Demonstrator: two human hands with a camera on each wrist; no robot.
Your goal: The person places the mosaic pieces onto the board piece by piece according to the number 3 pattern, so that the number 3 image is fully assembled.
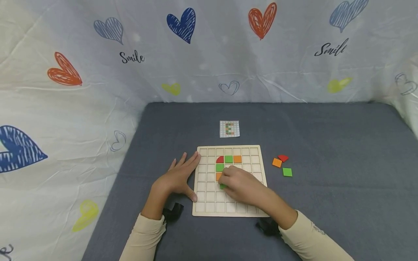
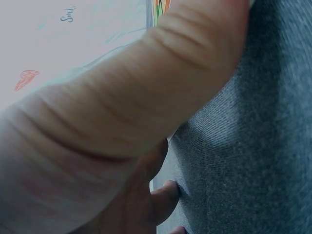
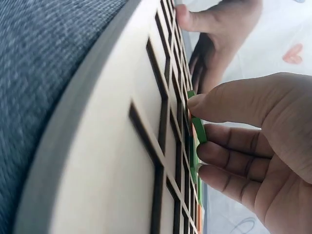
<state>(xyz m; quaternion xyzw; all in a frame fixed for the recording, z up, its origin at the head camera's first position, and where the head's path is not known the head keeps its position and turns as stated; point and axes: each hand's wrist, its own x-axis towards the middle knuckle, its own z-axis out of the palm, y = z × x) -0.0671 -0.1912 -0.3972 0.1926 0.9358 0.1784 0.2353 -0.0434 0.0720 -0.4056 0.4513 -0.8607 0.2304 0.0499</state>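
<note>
A wooden grid board lies flat on the table, with a red quarter-round tile, a green square tile and an orange square tile in one row. Below the red one sit another green tile and an orange tile, partly covered by fingers. My right hand pinches a green square tile between thumb and fingers, low over the grid. The left hand rests spread at the board's left edge, thumb and index finger touching it.
Right of the board lie a loose orange tile, a red tile and a green tile. Behind the board is a small printed pattern card. Grey cloth covers the table; a patterned curtain hangs behind.
</note>
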